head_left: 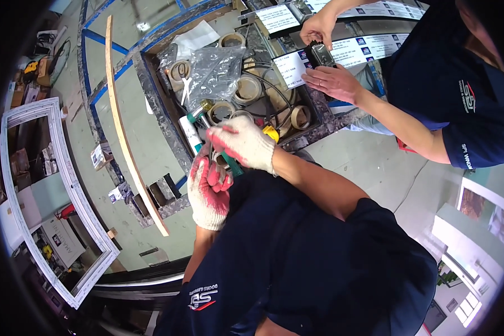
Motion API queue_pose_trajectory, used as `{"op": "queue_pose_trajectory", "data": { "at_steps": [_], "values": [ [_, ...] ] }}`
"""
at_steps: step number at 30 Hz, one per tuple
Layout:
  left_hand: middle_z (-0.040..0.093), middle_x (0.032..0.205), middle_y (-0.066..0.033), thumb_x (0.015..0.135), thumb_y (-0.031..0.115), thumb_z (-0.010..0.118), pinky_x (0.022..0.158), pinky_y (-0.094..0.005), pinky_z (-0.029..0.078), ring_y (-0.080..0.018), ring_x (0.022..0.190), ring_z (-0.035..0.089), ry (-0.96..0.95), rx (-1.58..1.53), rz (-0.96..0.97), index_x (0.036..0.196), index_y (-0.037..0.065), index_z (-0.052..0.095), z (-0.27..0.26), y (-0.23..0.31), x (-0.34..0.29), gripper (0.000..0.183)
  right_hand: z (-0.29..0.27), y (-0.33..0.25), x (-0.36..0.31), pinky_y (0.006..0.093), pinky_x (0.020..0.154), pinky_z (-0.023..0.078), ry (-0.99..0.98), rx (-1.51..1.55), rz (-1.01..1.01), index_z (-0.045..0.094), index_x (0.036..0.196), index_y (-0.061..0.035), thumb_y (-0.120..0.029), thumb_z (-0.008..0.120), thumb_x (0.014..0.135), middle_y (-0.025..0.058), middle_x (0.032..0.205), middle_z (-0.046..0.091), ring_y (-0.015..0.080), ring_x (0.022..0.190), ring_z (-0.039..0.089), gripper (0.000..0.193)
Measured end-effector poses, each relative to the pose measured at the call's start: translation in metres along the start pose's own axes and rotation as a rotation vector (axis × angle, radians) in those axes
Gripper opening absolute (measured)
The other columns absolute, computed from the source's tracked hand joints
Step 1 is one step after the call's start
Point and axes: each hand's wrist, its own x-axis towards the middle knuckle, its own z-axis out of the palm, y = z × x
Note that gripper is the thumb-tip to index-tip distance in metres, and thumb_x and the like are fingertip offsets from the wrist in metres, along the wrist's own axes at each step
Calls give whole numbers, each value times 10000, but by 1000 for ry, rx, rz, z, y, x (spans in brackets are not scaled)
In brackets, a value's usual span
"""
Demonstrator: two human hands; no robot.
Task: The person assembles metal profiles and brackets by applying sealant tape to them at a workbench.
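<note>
My left hand, in a white knit glove with a red palm, is closed with its fingers curled inward. Gloved the same way, my right hand is closed just above and to the right of it. The fingertips of both hands nearly meet, and they hide whatever is between them. Around them show parts of a teal-green tool. Beside the fingers lies a white tube with a green end, at the edge of an open tray. The tool's full shape is covered by my gloves.
Tape rolls, scissors, a clear plastic bag and black cable fill the tray. At the right, a co-worker's hands hold a dark part by film-covered profiles. A wooden strip and white frame stand left.
</note>
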Motion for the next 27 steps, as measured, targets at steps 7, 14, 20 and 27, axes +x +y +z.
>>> {"op": "queue_pose_trajectory", "data": {
  "at_steps": [7,14,20,27],
  "values": [
    [387,654,64,1117,253,553,558,-257,348,-76,555,383,-26,-49,-21,1406,28,569,-10,-8,-6,366,-14,-47,-27,250,412,329,-73,-36,159,717,924,-53,-363,639,1079,-34,717,618,59,500,481,355],
    [464,703,54,1129,226,509,598,-278,387,-95,610,442,120,-126,-85,1332,97,592,-7,-8,-8,255,-3,-1,-14,245,554,414,-120,21,150,767,933,-20,-267,636,1084,-11,742,670,41,622,548,318],
    [387,679,66,1109,250,570,574,-260,361,-72,558,366,15,4,-98,1481,12,521,-14,-8,-23,444,-16,-12,-9,277,440,330,212,123,46,730,875,-49,-347,676,1065,-23,632,575,58,475,438,358],
    [668,832,-44,1119,190,545,629,-263,495,-115,652,583,100,683,68,1318,-26,603,-39,-22,-1,299,-93,23,-47,226,470,365,276,89,89,710,948,-78,-278,659,1085,-66,730,601,27,542,503,248]
  ]
}}
